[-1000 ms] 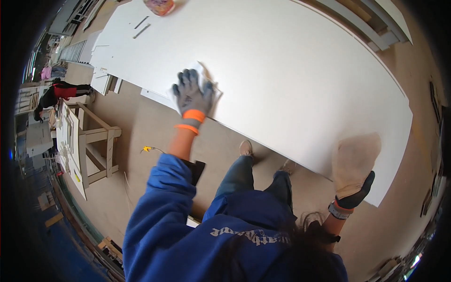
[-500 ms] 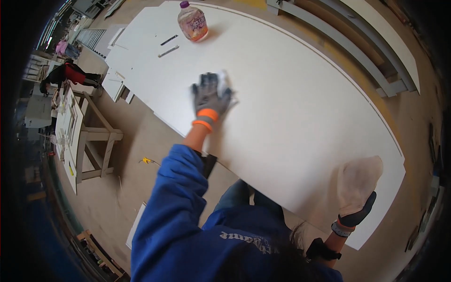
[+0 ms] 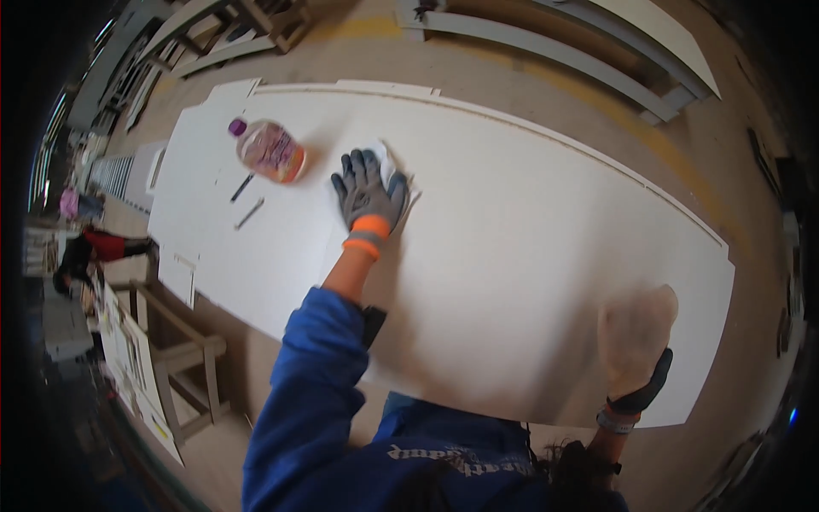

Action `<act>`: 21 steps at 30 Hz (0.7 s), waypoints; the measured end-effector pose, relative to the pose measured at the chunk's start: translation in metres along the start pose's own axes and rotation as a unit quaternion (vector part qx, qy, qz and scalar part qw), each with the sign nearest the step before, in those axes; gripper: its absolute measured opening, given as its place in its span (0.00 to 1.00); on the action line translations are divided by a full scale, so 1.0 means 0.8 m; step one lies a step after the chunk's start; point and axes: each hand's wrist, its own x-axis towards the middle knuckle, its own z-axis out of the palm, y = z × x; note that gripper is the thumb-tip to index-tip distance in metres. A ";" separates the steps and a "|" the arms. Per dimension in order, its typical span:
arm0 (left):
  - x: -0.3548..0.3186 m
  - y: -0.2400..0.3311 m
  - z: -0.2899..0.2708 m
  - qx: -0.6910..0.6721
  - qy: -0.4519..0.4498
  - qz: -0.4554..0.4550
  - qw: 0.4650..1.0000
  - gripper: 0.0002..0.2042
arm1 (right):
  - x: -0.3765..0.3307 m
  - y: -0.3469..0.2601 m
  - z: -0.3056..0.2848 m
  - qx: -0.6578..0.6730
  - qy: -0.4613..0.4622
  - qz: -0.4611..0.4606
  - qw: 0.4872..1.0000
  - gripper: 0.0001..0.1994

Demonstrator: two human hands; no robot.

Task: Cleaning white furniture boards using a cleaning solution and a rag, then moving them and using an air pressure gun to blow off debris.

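Note:
My left hand (image 3: 367, 192), in a grey glove with an orange cuff, lies with fingers spread on a white cloth (image 3: 381, 159), pressing it onto a large white board (image 3: 503, 222). Part of the cloth shows beyond the fingers and by the thumb. At the lower right, my gloved right hand (image 3: 646, 388) is closed around the near end of a pale brown, rounded, somewhat see-through thing (image 3: 636, 333). Its exact kind is unclear, and most of the fingers are hidden. Left of my left hand is a clear bottle (image 3: 271, 154) with a purple cap and orange-pink contents.
Two slim tools, one dark (image 3: 242, 187) and one grey (image 3: 249, 213), lie near the bottle. A wooden workbench (image 3: 183, 358) stands at the left, with a person (image 3: 98, 249) bending beyond it. Long grey benches (image 3: 546, 60) stand past the board's far edge.
The view has turned, so the board and bottle sit lower and further left in it. My left hand remains on the cloth, now closer to the bottle. The right hand keeps its hold.

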 end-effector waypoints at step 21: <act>0.050 -0.006 -0.003 -0.066 -0.052 0.166 0.983 0.33 | -0.018 0.097 0.080 0.000 0.070 -0.053 0.996 0.28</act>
